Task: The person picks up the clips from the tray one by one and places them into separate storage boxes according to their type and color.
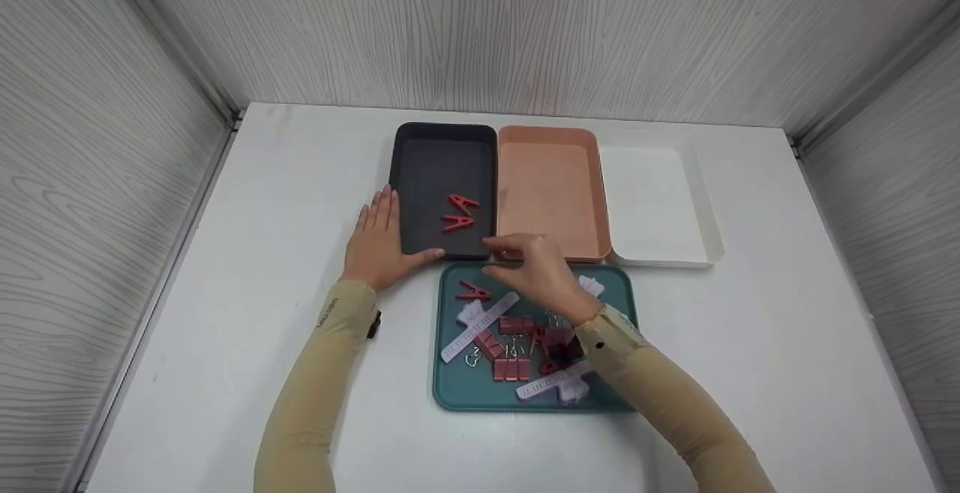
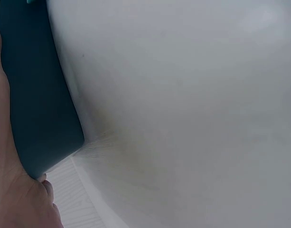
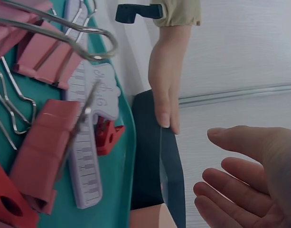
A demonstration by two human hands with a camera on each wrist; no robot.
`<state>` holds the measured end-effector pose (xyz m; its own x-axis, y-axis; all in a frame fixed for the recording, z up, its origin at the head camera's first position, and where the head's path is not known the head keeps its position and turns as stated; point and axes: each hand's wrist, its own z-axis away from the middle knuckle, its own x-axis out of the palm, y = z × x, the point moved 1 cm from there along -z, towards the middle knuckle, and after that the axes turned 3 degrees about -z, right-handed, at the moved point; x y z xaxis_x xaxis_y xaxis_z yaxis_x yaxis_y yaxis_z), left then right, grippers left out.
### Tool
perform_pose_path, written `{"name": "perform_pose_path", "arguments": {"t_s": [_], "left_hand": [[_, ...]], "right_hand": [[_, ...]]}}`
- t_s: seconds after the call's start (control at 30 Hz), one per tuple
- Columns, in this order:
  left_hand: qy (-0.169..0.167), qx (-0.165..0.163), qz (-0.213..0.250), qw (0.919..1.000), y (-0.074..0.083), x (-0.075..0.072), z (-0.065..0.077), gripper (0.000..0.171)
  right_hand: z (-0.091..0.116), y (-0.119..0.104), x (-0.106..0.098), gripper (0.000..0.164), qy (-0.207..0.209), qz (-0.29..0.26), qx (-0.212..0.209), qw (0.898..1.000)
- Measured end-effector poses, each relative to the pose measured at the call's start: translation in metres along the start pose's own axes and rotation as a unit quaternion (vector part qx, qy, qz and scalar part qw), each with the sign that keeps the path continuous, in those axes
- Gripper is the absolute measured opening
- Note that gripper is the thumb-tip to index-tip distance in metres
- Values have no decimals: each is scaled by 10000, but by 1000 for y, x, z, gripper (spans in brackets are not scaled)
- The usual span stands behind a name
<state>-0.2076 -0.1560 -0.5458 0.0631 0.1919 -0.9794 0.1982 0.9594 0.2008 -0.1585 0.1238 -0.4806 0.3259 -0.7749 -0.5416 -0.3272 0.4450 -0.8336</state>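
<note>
My left hand (image 1: 375, 248) lies against the left side of the black tray (image 1: 442, 159), fingers straight and thumb along its front edge. Two red clothespins (image 1: 458, 223) lie inside that tray. Over the front edges of the black and orange trays hovers my right hand (image 1: 536, 268); its thumb and forefinger are apart with nothing between them. Below it, the teal tray (image 1: 469, 395) bears pink binder clips (image 1: 511, 369), more red clothespins (image 1: 474, 291) and lilac clips with piano-key bars (image 1: 480, 326). My right forearm covers part of this tray.
To the right of the black tray stand the orange tray (image 1: 551, 185) and the white tray (image 1: 652, 200), side by side. The white table (image 1: 315, 148) meets a wood-grain panel (image 1: 487, 35) at the back, with more panels on both sides.
</note>
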Motion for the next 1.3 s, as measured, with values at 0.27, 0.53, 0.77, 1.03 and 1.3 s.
{"name": "perform_pose_path", "arguments": {"t_s": [0.27,0.53,0.77,1.03,1.3], "left_hand": [[-13,0,38,10000,0,-1,0,133],[-21,3,53,10000,0,-1,-1,133],[-7,-15,40,10000,1,-2,0,133],[-11,-4,14,10000,1,-3,0,134],[-51,-21,-15,10000,1,-2,1,133]], "right_hand": [[2,10,9,40,-256,348,215,9988],[2,16,17,41,-555,564,384,9961],[1,21,25,39,-785,745,468,9930],[-5,24,31,34,-803,922,341,9919],[-9,24,36,32,-799,1041,297,9909]]}}
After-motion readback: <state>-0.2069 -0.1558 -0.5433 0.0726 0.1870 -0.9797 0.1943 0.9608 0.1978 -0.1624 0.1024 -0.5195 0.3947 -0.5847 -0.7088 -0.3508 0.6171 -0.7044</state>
